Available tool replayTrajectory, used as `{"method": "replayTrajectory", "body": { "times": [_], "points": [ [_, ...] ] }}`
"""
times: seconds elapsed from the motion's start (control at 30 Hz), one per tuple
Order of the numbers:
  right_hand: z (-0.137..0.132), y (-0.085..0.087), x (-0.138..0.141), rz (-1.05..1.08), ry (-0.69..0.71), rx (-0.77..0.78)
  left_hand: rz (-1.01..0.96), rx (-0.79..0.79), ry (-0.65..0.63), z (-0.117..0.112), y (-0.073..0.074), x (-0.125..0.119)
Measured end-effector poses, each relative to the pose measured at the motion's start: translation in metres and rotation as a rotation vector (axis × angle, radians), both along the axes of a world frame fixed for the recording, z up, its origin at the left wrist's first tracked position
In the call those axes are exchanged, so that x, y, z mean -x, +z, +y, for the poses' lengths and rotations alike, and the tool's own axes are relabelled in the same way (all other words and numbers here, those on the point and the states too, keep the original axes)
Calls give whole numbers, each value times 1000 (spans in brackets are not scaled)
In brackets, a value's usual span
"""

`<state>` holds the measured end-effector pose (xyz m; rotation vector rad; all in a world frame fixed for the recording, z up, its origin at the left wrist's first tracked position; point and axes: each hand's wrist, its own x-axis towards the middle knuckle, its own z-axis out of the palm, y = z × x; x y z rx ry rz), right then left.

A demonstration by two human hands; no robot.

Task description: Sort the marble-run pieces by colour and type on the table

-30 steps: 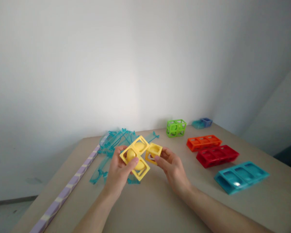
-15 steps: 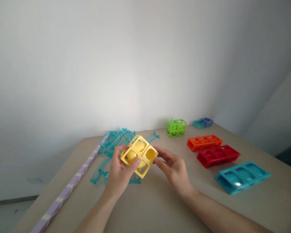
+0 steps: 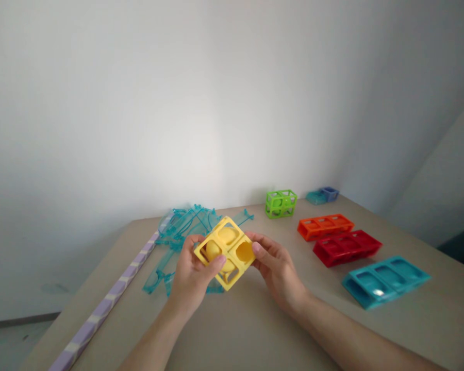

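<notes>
A yellow block of open cube frames [image 3: 225, 251] with rounded yellow pieces inside is held above the beige table [image 3: 255, 330]. My left hand [image 3: 189, 278] grips its left side, thumb across the front. My right hand [image 3: 276, 268] presses against its right side, fingers curled on the right-hand cube. The cubes sit together as one square cluster.
Clear teal track pieces [image 3: 181, 226] lie behind the hands. A purple-and-white strip [image 3: 108, 299] runs along the left table edge. To the right are a green cube frame [image 3: 281, 203], orange [image 3: 325, 226], red [image 3: 347, 247] and teal [image 3: 384, 281] blocks, and small blue pieces [image 3: 324, 195].
My right hand brought a separate yellow cube leftward against the cluster in my left hand; the pieces are now pressed together as one block.
</notes>
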<state>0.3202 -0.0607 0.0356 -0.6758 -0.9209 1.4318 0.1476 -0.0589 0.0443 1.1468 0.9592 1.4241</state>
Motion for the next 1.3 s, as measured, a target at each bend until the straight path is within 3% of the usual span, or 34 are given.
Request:
{"method": "replayTrajectory", "body": {
  "times": [0.17,0.47,0.67,0.97,1.3],
  "points": [
    [-1,-2,2,30,-31,4,-6,-30,14,3,-5,1],
    [-3,0,4,21,21,1,-132,16,-1,3,-1,0],
    [6,-9,-3,-216,-268,-160,-90,11,-4,1,-3,-2],
    [-5,-5,0,-457,-370,-419,-99,12,123,6,-5,-1],
    [-3,-7,-1,-484,-379,-418,-93,24,3,6,-8,-2]
  ]
}}
